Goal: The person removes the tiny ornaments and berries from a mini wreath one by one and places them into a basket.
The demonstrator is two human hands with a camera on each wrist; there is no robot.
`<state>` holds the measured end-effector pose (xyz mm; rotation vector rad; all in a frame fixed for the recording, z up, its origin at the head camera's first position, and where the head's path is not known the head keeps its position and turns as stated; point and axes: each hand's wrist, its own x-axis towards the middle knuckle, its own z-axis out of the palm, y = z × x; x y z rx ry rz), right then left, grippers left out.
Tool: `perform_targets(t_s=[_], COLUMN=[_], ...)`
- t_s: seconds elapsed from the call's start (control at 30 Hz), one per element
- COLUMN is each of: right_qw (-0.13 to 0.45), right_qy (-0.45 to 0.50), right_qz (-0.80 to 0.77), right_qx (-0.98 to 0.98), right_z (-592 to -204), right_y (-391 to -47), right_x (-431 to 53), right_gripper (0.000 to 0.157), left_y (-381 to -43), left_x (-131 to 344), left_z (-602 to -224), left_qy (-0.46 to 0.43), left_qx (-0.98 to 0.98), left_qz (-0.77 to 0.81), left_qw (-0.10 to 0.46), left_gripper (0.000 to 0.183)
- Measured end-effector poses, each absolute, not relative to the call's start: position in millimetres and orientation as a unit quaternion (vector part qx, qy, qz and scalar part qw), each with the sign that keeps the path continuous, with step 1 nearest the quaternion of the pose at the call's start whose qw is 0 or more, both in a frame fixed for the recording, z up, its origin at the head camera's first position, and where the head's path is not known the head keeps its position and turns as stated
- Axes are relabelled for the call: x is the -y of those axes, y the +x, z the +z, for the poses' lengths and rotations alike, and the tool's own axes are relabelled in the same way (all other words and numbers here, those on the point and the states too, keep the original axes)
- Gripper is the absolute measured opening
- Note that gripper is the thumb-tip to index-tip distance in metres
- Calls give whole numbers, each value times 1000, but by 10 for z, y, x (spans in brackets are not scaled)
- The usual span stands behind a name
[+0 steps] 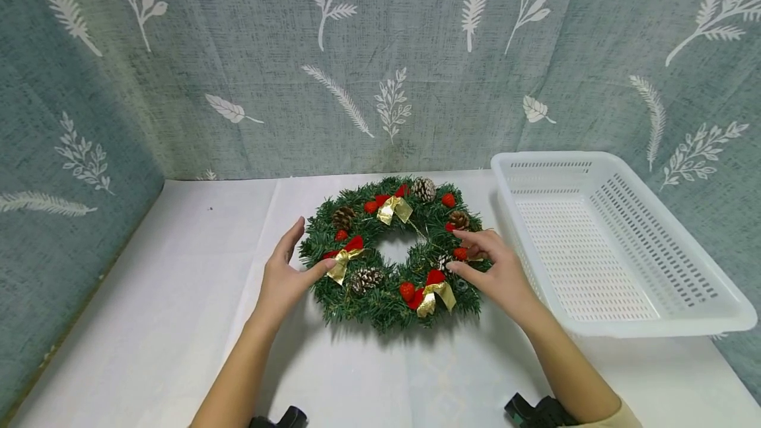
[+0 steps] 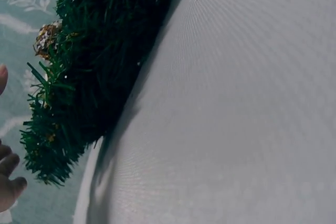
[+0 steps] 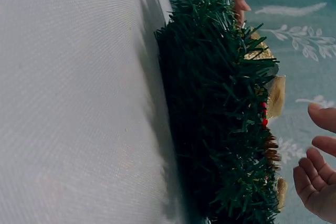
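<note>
Saw leafy gray-green cloth (image 1: 255, 84) well beyond L hand (image 1: 284, 283) & R hand (image 1: 496, 271), w/ white-covered table (image 1: 368, 375) beneath both. Noted white plastic basket (image 1: 654, 329) just outside R hand. Found green wreath (image 1: 380, 312) lying flat btwn hands: round, so w/o long axis to line up. Judged neither hand clearly nearer, but saw R set farther inward over near-right part of ring, L at opposite edge, thumb over greenery, fingers alongside outer rim. Saw both spread, thumbs apart from fingertips, pinching nothing visible. Read R as clear of greenery in R wrist view; couldn't tell re L contact. Spotted gold-tailed bow (image 1: 338, 269) at L thumb, frosted pinecone (image 1: 442, 262) by R thumb, red berry (image 1: 460, 253) nr R fingers.
</note>
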<state>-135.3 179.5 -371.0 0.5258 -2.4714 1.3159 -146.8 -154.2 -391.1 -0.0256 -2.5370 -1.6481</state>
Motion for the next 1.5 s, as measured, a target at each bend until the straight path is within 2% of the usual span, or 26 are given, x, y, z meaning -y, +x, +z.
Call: perform_targets(t_s=[0.3, 0.6, 1.13, 1.5], right_qw=[106, 92, 61, 65], right_qy=[161, 161, 140, 155], right_qz=[435, 432, 413, 377], right_qx=[880, 883, 898, 911], right_z=[-3789, -3823, -3872, -3898], right_y=[-1380, -1422, -1399, -1414], right_x=[-1814, -1823, -1825, -1816], right_gripper=[50, 46, 41, 42], left_y=[-1506, -1548, -1538, -1570], left_x=[1539, 1542, 1544, 1560], left_z=[-4151, -4343, -4475, -4499], left_qy=[-46, -54, -53, -55], left_qx=[817, 781, 789, 790], left_qz=[-570, -611, -603, -601], left_qw=[70, 120, 107, 107], left_gripper=[86, 78, 79, 78])
